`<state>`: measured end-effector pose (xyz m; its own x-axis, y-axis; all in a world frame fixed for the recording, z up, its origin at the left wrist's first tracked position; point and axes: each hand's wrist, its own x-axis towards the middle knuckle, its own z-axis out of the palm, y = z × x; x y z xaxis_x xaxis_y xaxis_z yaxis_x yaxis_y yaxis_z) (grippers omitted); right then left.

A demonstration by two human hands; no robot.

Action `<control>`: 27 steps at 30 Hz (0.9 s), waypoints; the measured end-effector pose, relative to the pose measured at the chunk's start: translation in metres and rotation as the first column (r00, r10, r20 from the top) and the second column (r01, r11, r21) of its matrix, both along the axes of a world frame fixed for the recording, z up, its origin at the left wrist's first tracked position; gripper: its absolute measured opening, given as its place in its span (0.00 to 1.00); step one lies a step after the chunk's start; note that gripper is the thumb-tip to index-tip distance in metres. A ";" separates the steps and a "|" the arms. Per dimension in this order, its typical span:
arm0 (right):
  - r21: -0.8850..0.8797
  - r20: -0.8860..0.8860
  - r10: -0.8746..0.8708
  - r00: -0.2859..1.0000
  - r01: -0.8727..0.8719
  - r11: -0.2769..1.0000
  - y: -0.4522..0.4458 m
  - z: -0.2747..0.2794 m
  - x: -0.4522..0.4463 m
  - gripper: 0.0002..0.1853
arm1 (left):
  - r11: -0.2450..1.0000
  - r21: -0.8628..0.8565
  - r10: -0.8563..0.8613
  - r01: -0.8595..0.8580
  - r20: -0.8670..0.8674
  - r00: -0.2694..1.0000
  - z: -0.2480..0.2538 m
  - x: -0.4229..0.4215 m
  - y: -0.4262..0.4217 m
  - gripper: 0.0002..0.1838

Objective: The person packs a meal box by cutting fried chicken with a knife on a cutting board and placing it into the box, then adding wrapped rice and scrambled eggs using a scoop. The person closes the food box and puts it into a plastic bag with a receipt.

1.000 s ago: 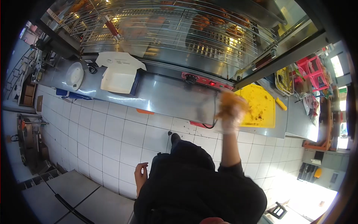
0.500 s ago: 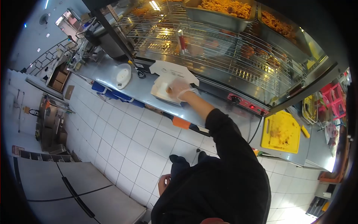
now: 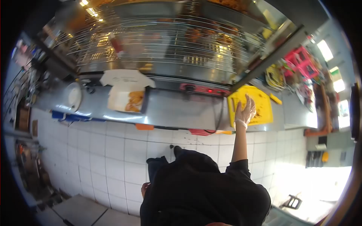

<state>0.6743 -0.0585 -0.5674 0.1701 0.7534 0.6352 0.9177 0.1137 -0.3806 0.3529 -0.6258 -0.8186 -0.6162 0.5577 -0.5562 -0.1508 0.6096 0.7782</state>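
Fingers spread on the right hand (image 3: 246, 112), clear glove, no piece seen in its grasp. Palm is over the yellow cutting board (image 3: 263, 110); whether it touches, cannot tell. Brown crumbs lie scattered on the board; yellow-handled knife (image 3: 276, 98) just beside its right edge. Left hand (image 3: 144, 189) low at the body's side, mostly hidden; its grip cannot be told. Food pieces (image 3: 135, 101) sit in the right half of the open box (image 3: 117, 98), well left of the board on the steel counter (image 3: 177, 110). Lid stands back toward the heated cabinet (image 3: 158, 45).

Step, as I judge it: a reach at the board, box part-filled. Any pick-up from there calls for lowering the fingertips and closing them around the bits, clear of the knife.
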 end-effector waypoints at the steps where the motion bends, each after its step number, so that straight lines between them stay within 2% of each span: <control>1: -0.058 0.107 -0.233 0.966 0.240 0.969 -0.004 -0.008 0.023 0.21 | 0.994 -0.069 -0.090 0.089 -0.009 0.996 -0.018 -0.008 -0.010 0.12; 2: -0.049 0.115 -0.260 0.959 0.266 0.963 -0.009 -0.011 0.041 0.21 | 0.968 -0.128 -0.222 0.215 -0.043 0.974 -0.038 -0.018 -0.020 0.12; 3: -0.329 0.174 -0.207 0.963 0.255 0.909 -0.011 -0.012 0.051 0.21 | 0.926 -0.180 -0.351 0.330 -0.093 0.932 -0.049 -0.029 -0.025 0.12; 4: -0.578 0.201 -0.135 0.970 0.229 0.783 -0.009 -0.014 0.057 0.22 | 0.872 -0.210 -0.476 0.442 -0.159 0.865 -0.051 -0.042 -0.023 0.13; 5: -0.566 0.186 -0.148 0.971 0.229 0.792 -0.008 -0.017 0.059 0.22 | 0.811 -0.237 -0.582 0.535 -0.231 0.780 -0.050 -0.055 -0.021 0.13; 7: -0.576 0.186 -0.040 0.982 0.142 0.805 -0.006 -0.027 0.058 0.25 | 0.716 -0.272 -0.695 0.643 -0.362 0.621 -0.055 -0.086 -0.019 0.14; 8: -0.436 0.222 0.005 0.975 0.094 0.895 0.000 -0.037 0.062 0.20 | 0.674 -0.288 -0.724 0.680 -0.440 0.531 -0.056 -0.100 -0.015 0.14; 9: -0.431 0.208 0.019 0.978 0.074 0.899 0.007 -0.039 0.062 0.20 | 0.801 -0.214 -0.599 0.559 -0.294 0.745 -0.050 -0.106 -0.011 0.15; 10: -0.453 0.263 0.065 0.963 0.064 0.889 0.013 -0.043 0.059 0.13 | 0.923 -0.138 -0.377 0.359 -0.135 0.916 -0.040 -0.112 -0.004 0.15; 11: -0.477 0.313 0.117 0.943 0.049 0.878 0.018 -0.048 0.054 0.07 | 0.989 -0.094 -0.114 0.113 -0.005 0.993 -0.014 -0.114 0.014 0.16; 13: -0.602 0.020 0.031 0.999 -0.013 0.798 0.026 -0.049 0.051 0.08 | 0.995 -0.095 0.056 -0.044 0.125 0.991 -0.004 -0.120 0.034 0.16; 15: -0.307 0.008 -0.018 1.000 0.019 0.951 0.027 -0.069 0.045 0.06 | 0.998 0.059 -0.024 0.023 0.008 1.000 0.012 -0.119 0.040 0.15; 17: -0.116 0.044 0.068 0.997 -0.063 0.991 -0.002 -0.025 -0.008 0.06 | 0.994 0.089 -0.048 0.055 -0.077 0.996 0.012 -0.117 0.030 0.15; 18: -0.107 0.023 0.102 0.994 -0.099 0.989 -0.016 0.000 -0.047 0.06 | 0.998 0.060 -0.016 0.023 -0.104 0.994 0.011 -0.114 0.020 0.14; 19: 0.038 0.093 0.241 0.966 -0.245 0.969 -0.035 0.024 -0.090 0.08 | 1.000 0.030 0.010 -0.006 -0.127 0.992 0.007 -0.109 0.006 0.14; 20: 0.171 0.182 0.355 0.917 -0.385 0.907 -0.051 0.037 -0.132 0.11 | 0.999 0.053 0.017 -0.007 -0.193 0.981 0.004 -0.102 -0.014 0.13; 21: 0.283 0.146 0.509 0.848 -0.529 0.800 -0.062 0.040 -0.172 0.14 | 0.997 0.074 0.026 -0.006 -0.259 0.966 0.002 -0.096 -0.034 0.13; 23: 0.197 0.039 0.694 0.719 -0.687 0.700 -0.085 0.059 -0.256 0.14 | 0.998 0.034 0.051 -0.044 -0.224 0.973 0.002 -0.096 -0.072 0.12; 24: 0.225 0.022 0.718 0.695 -0.704 0.674 -0.079 0.054 -0.291 0.14 | 0.997 0.017 0.081 -0.079 -0.153 0.985 0.004 -0.102 -0.087 0.12; 25: -0.006 0.062 0.737 0.673 -0.738 0.675 -0.070 0.042 -0.326 0.13 | 0.991 0.014 0.133 -0.133 -0.066 0.989 0.005 -0.112 -0.103 0.12; 27: -0.212 0.092 0.772 0.630 -0.745 0.633 -0.077 0.052 -0.390 0.13 | 0.959 0.053 0.271 -0.277 0.091 0.958 0.010 -0.144 -0.135 0.12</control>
<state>0.2843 -0.1354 -0.5157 -0.5948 0.6495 0.4737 0.5775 0.7552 -0.3103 0.2093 -0.7606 -0.8085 -0.7045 0.4103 -0.5791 -0.3695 0.4847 0.7928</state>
